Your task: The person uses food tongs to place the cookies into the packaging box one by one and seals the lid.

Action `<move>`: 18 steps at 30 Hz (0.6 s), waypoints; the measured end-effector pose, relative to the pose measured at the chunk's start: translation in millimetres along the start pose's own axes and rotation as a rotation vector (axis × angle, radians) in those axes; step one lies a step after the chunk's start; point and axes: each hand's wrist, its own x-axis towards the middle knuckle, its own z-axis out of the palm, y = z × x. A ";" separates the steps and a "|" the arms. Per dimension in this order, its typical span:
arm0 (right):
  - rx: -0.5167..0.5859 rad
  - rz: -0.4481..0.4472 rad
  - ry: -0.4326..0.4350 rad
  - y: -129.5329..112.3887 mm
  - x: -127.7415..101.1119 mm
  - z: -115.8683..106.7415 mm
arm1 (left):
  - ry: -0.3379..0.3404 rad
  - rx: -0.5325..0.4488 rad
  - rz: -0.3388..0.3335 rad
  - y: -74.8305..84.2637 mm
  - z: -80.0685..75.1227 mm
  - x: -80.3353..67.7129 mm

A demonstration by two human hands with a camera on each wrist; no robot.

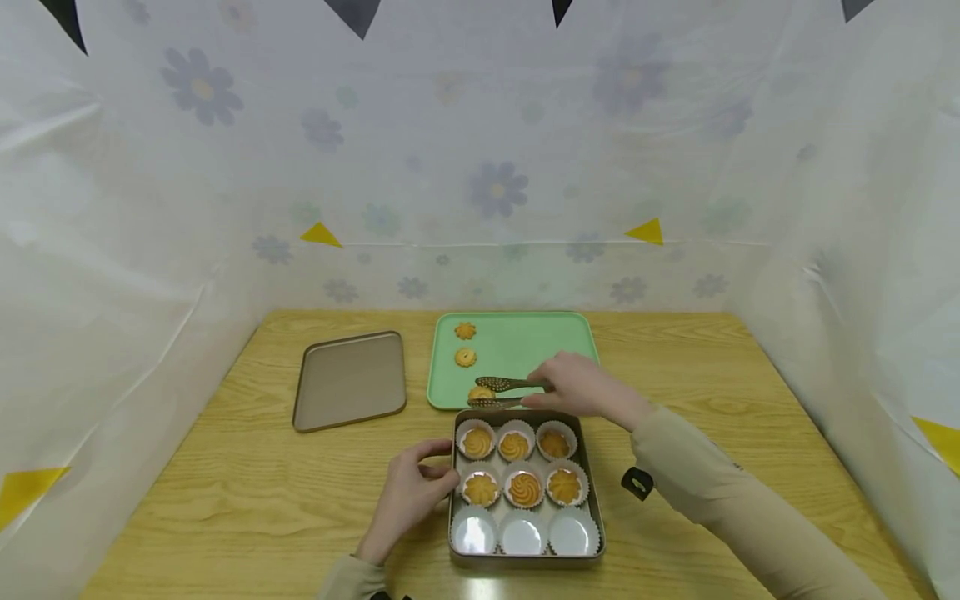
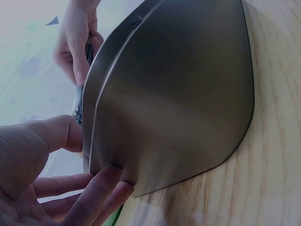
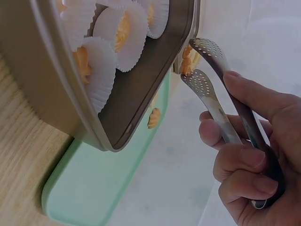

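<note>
My right hand [image 1: 579, 385] holds metal serving tongs [image 1: 504, 384] with pierced tips. A golden cookie [image 3: 189, 60] sits between those tips, over the near left part of the green tray [image 1: 525, 342]. My left hand [image 1: 415, 483] grips the left wall of a deep brown baking pan [image 1: 525, 562], thumb at the rim and fingertips against the outer side [image 2: 164, 108]. White paper cups [image 1: 522, 533] fill the pan in rows; the back and middle rows hold cookies [image 1: 524, 489], and the three front cups hold nothing.
Two more cookies lie on the green tray's left side, a star-shaped cookie [image 1: 465, 331] and a round cookie [image 1: 466, 357]. A shallow brown tray [image 1: 352, 383] is to the left on the wooden table [image 1: 262, 508]. Flowered white sheeting [image 1: 495, 125] encloses the back and sides.
</note>
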 end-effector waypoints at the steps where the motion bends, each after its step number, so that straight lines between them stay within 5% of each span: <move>1: 0.002 -0.014 0.006 0.7 -2.9 0.2 | -0.001 0.002 -0.001 0.2 0.2 0.1; 18: 0.067 -0.110 -0.066 -3.9 -51.6 8.6 | -0.022 0.033 -0.001 -1.5 -0.4 2.8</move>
